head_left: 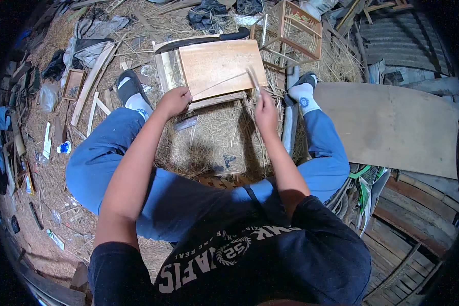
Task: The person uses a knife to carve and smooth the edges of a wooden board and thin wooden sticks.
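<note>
My left hand (176, 102) is closed around one end of a thin, light strip or stick (220, 84), which slants up to the right over a flat wooden board (217, 64). My right hand (266, 113) grips a narrow tool with a pale handle (257, 90); its upper part is smeared by motion, so its kind is unclear. The tool's blurred end is close to the far end of the strip, above the board's right side. The board lies on a low wooden support (164, 71) between my feet. Behind it lies a long, dark, curved object (204, 41).
An openwork wooden cage-like frame (301, 30) stands beyond the board at right. A large flat panel (392, 125) lies to my right. Wood strips (93, 84), a small wooden tray (74, 84), a blue-and-white container (64, 147) and straw are scattered at left.
</note>
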A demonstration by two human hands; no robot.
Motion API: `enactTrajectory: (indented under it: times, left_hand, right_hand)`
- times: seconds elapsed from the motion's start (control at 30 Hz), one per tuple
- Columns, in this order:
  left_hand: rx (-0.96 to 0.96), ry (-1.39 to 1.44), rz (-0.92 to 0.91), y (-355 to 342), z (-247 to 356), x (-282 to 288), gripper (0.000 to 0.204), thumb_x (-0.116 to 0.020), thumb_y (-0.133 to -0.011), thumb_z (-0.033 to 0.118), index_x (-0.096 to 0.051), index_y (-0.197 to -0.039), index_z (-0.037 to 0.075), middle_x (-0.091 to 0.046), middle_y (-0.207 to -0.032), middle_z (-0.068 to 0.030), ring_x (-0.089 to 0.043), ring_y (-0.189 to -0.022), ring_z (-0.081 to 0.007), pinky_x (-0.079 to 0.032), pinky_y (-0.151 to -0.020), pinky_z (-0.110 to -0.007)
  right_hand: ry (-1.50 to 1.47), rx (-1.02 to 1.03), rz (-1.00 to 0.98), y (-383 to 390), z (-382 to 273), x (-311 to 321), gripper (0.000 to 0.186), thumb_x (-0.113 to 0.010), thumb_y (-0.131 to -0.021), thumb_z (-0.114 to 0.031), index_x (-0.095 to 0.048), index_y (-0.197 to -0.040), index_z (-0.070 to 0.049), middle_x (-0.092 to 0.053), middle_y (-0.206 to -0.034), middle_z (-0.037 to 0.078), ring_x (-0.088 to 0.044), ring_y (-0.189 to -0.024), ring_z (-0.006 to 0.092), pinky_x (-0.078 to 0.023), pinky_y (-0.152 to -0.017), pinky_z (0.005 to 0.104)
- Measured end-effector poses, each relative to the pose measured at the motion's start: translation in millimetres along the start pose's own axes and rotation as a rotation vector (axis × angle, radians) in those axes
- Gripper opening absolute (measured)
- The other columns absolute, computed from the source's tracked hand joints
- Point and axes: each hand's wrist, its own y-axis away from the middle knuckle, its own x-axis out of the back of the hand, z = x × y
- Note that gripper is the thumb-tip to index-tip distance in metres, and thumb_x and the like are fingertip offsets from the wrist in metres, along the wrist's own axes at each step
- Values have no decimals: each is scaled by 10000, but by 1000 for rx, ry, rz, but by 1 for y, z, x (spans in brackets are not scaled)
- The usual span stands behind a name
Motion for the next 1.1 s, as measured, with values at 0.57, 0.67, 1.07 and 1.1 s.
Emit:
enactTrajectory:
  times: [0.57, 0.67, 1.07, 1.1]
  left_hand:
    - [-106, -45, 105, 1, -5, -5, 220, -621, -908, 227, -585, -854, 17, -638, -775, -181, -632, -744, -328, -496, -705, -420]
    - [-88, 0, 96, -6, -9, -9, 243, -624, -904, 252, -585, -854, 17, -640, -781, -185, -633, -749, -332, -495, -707, -421]
    - [-88, -49, 107, -4, -7, -6, 249, -619, -900, 257, -603, -821, 21, -666, -770, -153, -646, -719, -300, -503, -690, -415]
    - [-97, -46, 108, -9, -3, -9, 249, -619, -900, 257, -603, -821, 21, -666, -770, -153, -646, -719, -300, -503, -690, -415]
  right_hand:
    - [196, 180, -496, 8, -57, -7, 323, -530, -1001, -284, -611, -1313, -308, -703, -804, 177, -681, -666, 360, -539, -581, 462]
    - [79, -142, -248, -16, -29, -9, 352, -526, -979, -318, -588, -1322, -370, -668, -721, 197, -663, -661, 407, -533, -629, 520]
    - [39, -132, -167, 3, -28, -20, 334, -527, -999, -321, -595, -1325, -313, -649, -692, 219, -652, -651, 426, -506, -597, 511]
    - [-33, -79, -67, 9, -18, -31, 337, -530, -998, -318, -596, -1328, -307, -652, -694, 210, -651, -637, 419, -502, -588, 504]
